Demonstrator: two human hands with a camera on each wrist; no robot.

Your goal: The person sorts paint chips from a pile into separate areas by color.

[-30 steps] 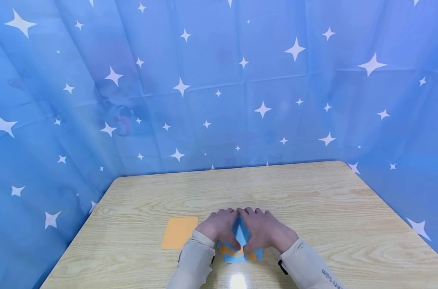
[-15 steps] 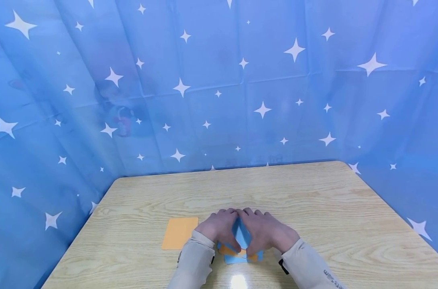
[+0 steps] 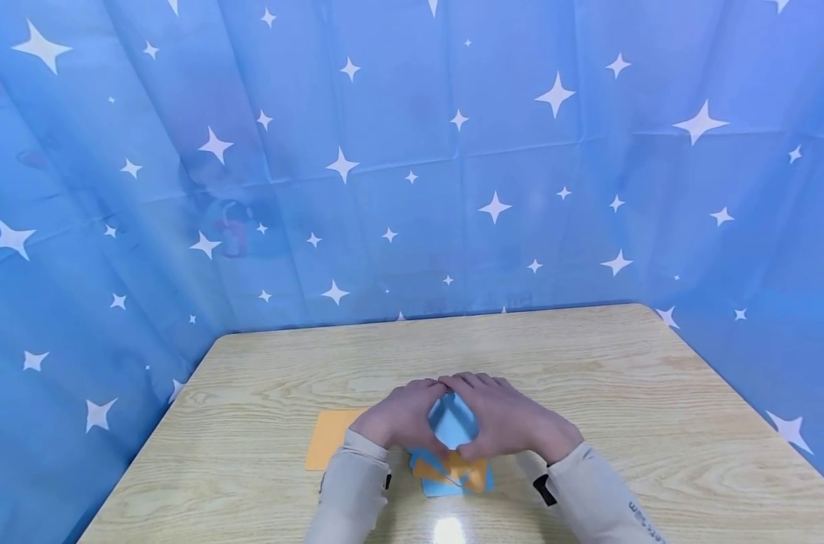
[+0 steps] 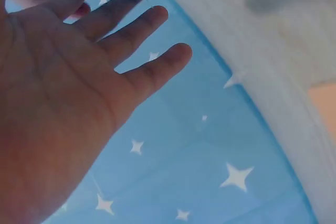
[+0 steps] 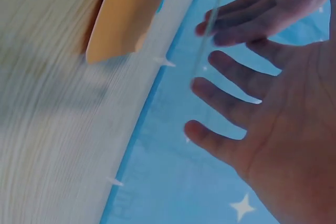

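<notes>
A blue card [image 3: 455, 423] shows in the gap between my two hands, raised off the table. My left hand [image 3: 403, 415] and right hand [image 3: 510, 417] hold it between thumbs and fingertips, with the index fingers meeting at its far side. In both wrist views the card appears only as a thin edge at the fingertips; whether there is more than one is unclear. Below my thumbs lie overlapping blue and orange cards [image 3: 476, 477]. The right wrist view shows an orange card [image 5: 126, 17] tilted up.
Another orange card [image 3: 326, 442] lies on the wooden table [image 3: 622, 423], left of my left hand and partly behind it. A blue curtain [image 3: 412, 204] with white stars stands behind the table and along both sides.
Both hands have risen from the pile and the blue card has come up with them. More of the orange and blue cards underneath now shows. The left hand covers more of the separate orange card.
</notes>
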